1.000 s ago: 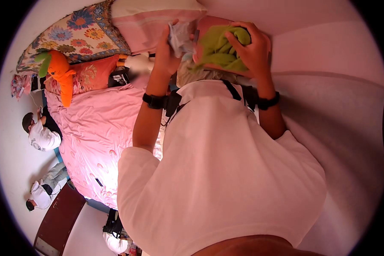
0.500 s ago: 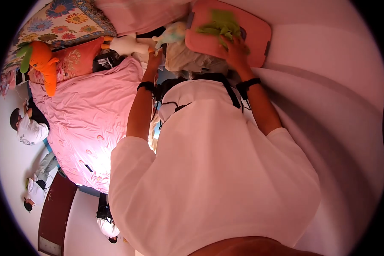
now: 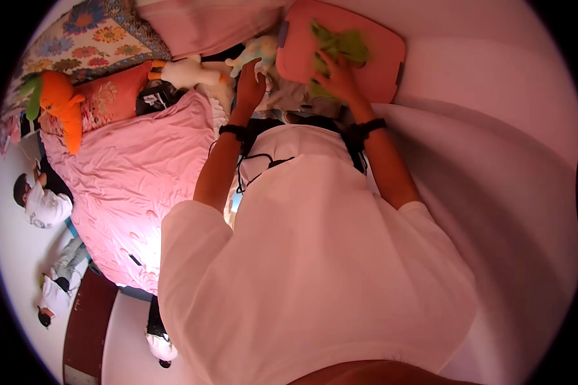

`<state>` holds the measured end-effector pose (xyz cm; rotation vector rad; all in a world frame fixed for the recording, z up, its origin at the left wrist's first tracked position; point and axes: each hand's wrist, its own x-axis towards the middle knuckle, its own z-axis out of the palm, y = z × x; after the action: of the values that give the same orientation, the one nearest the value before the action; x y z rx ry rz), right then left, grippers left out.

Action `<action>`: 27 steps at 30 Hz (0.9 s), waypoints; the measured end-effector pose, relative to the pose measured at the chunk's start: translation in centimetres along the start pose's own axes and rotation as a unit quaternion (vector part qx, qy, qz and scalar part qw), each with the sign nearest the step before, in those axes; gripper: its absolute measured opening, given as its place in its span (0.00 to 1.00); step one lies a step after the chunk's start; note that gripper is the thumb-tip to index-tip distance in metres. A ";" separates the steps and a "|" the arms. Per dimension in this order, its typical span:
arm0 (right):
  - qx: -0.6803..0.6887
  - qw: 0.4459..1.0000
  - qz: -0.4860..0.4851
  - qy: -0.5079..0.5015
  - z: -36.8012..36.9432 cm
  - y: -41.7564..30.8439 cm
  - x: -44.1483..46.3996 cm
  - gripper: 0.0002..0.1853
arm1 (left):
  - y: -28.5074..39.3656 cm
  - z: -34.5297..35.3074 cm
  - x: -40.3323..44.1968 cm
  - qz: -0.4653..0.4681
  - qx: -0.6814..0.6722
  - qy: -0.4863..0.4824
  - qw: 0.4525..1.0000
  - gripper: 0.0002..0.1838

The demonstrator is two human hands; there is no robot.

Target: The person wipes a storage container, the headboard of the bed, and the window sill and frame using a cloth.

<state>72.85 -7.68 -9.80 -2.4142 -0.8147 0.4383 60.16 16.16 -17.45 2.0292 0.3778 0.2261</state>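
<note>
At the top of the view, a crumpled green cloth (image 3: 348, 46) lies against a pink plastic storage box lid (image 3: 384, 72). My right hand (image 3: 338, 79) is on the cloth, fingers spread and gripping part of it; motion blurs both a little. My left hand (image 3: 251, 90) is raised beside the lid's left side with its fingers loosely apart and nothing in them. Just behind it lies a pale multicoloured plush toy (image 3: 258, 50). A beige cloth-like bundle (image 3: 288, 96) sits between my hands.
To the left spreads a bed with a pink sheet (image 3: 128, 154). On it lie an orange carrot plush (image 3: 61, 102), a white plush (image 3: 187, 72), a black item (image 3: 159, 96) and a red pillow (image 3: 112, 93). A wall (image 3: 481, 83) rises at right. Other people (image 3: 45, 205) are at far left.
My right hand has shifted left and down over the lid, and the green cloth has spread out differently under it. My left hand has moved right and turned upward.
</note>
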 end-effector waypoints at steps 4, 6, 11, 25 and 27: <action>0.066 0.992 -0.103 0.015 1.7 -3.5 1.4 0.40 | 7.0 -2.5 2.3 0.149 0.014 -0.017 0.989 0.27; 0.049 0.995 -0.005 -0.088 1.3 -3.3 1.4 0.43 | 7.7 -1.8 3.4 0.188 0.015 -0.047 0.981 0.28; -0.179 0.974 0.137 0.000 -1.9 2.8 -3.1 0.40 | 3.8 3.3 4.7 0.180 0.172 -0.165 0.954 0.36; -0.184 0.972 0.107 0.104 -2.0 6.2 8.4 0.31 | 3.4 3.9 4.3 0.166 0.204 -0.189 0.946 0.55; -0.108 0.992 -0.029 0.063 0.7 4.0 10.8 0.26 | 3.9 3.8 4.2 0.147 0.199 -0.181 0.952 0.57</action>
<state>82.60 -3.22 -14.15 -2.5774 -0.9137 0.1817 65.92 12.82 -15.74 2.4637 -0.1262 -0.0512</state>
